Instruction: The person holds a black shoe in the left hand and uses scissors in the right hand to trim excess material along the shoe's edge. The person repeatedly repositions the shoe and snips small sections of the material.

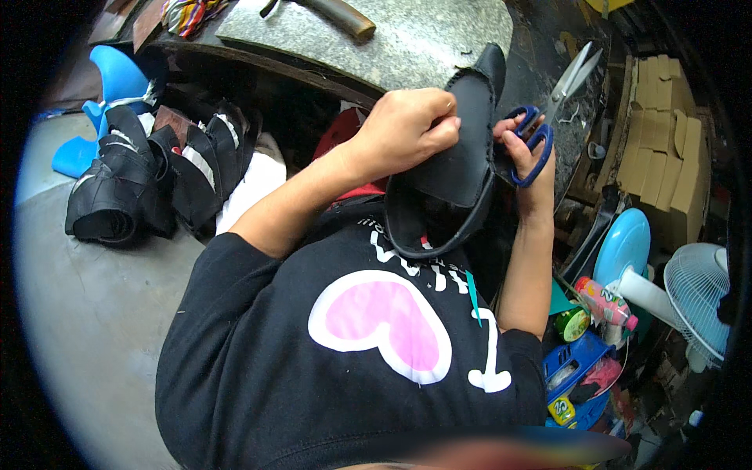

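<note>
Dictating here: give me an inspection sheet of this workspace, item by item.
Surface: grey speckled stone slab, a brown wooden-handled tool lying on it.
Job's things: black leather-like shoe; metal scissors with blue handles, blades slightly parted.
Clutter: black fabric pieces bundled at left; pink plastic bottle and blue plastic basket at lower right.
Hands: left hand closed at the shoe, exact grip unclear; right hand holding the scissors.
Cables: nothing clearly seen.
Surroundings: tan cardboard boxes and white-and-blue fan at right.

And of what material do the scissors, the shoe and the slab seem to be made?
Scissors: blades likely steel, by their silvery shine; handles probably plastic, smooth and evenly blue.
Shoe: black leather or synthetic, I cannot tell which; it has a dull sheen.
Slab: probably smooth stone, by its grey speckles.
</note>
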A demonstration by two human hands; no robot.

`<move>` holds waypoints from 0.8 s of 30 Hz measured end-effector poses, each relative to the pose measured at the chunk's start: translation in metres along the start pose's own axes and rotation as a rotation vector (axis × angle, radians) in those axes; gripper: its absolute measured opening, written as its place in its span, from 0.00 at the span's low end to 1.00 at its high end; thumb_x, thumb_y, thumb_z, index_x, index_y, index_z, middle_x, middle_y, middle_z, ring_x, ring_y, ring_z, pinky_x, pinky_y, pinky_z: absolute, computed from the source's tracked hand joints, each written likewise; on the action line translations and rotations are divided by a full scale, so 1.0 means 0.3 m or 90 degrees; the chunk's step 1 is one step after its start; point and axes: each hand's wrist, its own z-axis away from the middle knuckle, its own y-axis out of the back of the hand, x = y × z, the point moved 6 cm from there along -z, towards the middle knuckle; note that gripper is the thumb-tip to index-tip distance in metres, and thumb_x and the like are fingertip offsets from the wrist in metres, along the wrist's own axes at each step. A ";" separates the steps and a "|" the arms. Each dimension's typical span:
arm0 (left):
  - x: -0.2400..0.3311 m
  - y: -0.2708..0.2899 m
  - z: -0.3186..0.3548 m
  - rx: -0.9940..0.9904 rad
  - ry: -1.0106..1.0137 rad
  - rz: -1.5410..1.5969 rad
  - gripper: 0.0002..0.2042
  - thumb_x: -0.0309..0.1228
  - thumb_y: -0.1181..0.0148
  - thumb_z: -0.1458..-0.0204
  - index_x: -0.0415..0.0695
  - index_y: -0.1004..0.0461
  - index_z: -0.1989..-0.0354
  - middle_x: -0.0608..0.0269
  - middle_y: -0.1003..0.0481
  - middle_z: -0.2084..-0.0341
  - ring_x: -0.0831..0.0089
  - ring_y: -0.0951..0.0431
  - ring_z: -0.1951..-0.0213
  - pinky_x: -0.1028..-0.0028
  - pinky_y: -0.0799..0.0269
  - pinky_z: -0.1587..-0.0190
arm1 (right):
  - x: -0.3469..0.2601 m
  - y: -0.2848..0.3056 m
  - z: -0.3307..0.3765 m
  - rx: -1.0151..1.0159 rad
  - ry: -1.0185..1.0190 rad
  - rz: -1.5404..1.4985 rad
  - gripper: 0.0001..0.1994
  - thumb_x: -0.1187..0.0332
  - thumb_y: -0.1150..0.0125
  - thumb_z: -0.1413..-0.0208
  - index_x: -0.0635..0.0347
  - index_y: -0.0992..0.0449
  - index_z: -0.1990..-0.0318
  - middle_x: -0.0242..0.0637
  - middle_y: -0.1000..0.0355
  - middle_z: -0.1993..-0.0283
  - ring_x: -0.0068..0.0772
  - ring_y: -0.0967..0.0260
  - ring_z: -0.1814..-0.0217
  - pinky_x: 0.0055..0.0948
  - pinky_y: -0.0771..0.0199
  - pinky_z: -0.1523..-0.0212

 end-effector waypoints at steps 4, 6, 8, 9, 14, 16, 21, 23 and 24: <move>-0.016 0.048 0.040 0.087 -0.007 -0.164 0.08 0.30 0.38 0.50 0.39 0.28 0.71 0.52 0.32 0.78 0.55 0.26 0.75 0.66 0.30 0.71 | -0.039 -0.018 -0.017 0.022 -0.019 0.244 0.18 0.62 0.29 0.52 0.62 0.31 0.62 0.34 0.27 0.67 0.23 0.30 0.66 0.23 0.31 0.61; -0.021 0.037 0.037 0.089 -0.029 -0.188 0.09 0.31 0.38 0.50 0.40 0.29 0.67 0.53 0.31 0.75 0.55 0.26 0.73 0.66 0.29 0.70 | -0.053 -0.033 -0.030 0.016 -0.027 0.453 0.17 0.67 0.28 0.54 0.63 0.31 0.63 0.32 0.28 0.69 0.20 0.33 0.70 0.21 0.32 0.69; -0.029 0.023 0.029 0.061 -0.040 -0.231 0.16 0.33 0.36 0.51 0.42 0.30 0.55 0.54 0.28 0.68 0.58 0.24 0.70 0.67 0.26 0.67 | -0.044 -0.052 -0.044 0.002 -0.065 0.310 0.17 0.68 0.28 0.55 0.63 0.31 0.63 0.30 0.28 0.69 0.18 0.34 0.70 0.20 0.33 0.70; -0.033 0.028 0.026 0.075 -0.036 -0.201 0.16 0.33 0.36 0.52 0.42 0.29 0.55 0.54 0.28 0.69 0.59 0.24 0.71 0.67 0.27 0.68 | -0.039 -0.066 -0.051 -0.013 -0.070 0.231 0.18 0.68 0.27 0.56 0.63 0.31 0.63 0.30 0.29 0.69 0.18 0.34 0.71 0.20 0.33 0.70; -0.060 0.017 -0.025 0.011 0.039 -0.071 0.14 0.34 0.36 0.50 0.39 0.24 0.59 0.60 0.25 0.77 0.70 0.24 0.77 0.73 0.28 0.72 | -0.016 -0.056 -0.011 0.052 -0.133 -0.026 0.13 0.73 0.38 0.58 0.65 0.29 0.62 0.32 0.29 0.67 0.21 0.32 0.68 0.21 0.30 0.64; -0.084 0.009 -0.043 -0.009 0.142 0.096 0.11 0.34 0.38 0.47 0.39 0.24 0.64 0.65 0.26 0.81 0.75 0.27 0.80 0.77 0.31 0.76 | -0.025 -0.055 0.012 0.057 -0.097 -0.094 0.13 0.73 0.38 0.58 0.65 0.29 0.62 0.33 0.29 0.67 0.23 0.31 0.67 0.21 0.30 0.63; -0.109 -0.007 -0.036 0.009 0.349 0.445 0.12 0.39 0.43 0.43 0.41 0.24 0.66 0.69 0.27 0.79 0.85 0.30 0.82 0.84 0.36 0.81 | -0.051 -0.006 0.049 0.133 -0.066 0.008 0.11 0.73 0.36 0.56 0.61 0.30 0.64 0.26 0.33 0.70 0.18 0.37 0.70 0.19 0.34 0.66; -0.072 -0.003 -0.040 -0.051 0.243 0.250 0.13 0.39 0.42 0.44 0.40 0.24 0.65 0.65 0.25 0.77 0.80 0.27 0.79 0.80 0.33 0.78 | -0.065 -0.004 0.054 0.132 -0.037 0.031 0.11 0.74 0.35 0.56 0.60 0.31 0.65 0.24 0.35 0.71 0.16 0.39 0.70 0.18 0.36 0.68; -0.043 -0.001 -0.043 -0.059 0.149 0.158 0.13 0.39 0.42 0.44 0.40 0.24 0.64 0.64 0.24 0.76 0.78 0.26 0.78 0.78 0.31 0.76 | -0.067 -0.003 0.057 0.139 -0.039 0.045 0.12 0.74 0.34 0.56 0.59 0.31 0.66 0.23 0.37 0.71 0.15 0.40 0.71 0.18 0.38 0.68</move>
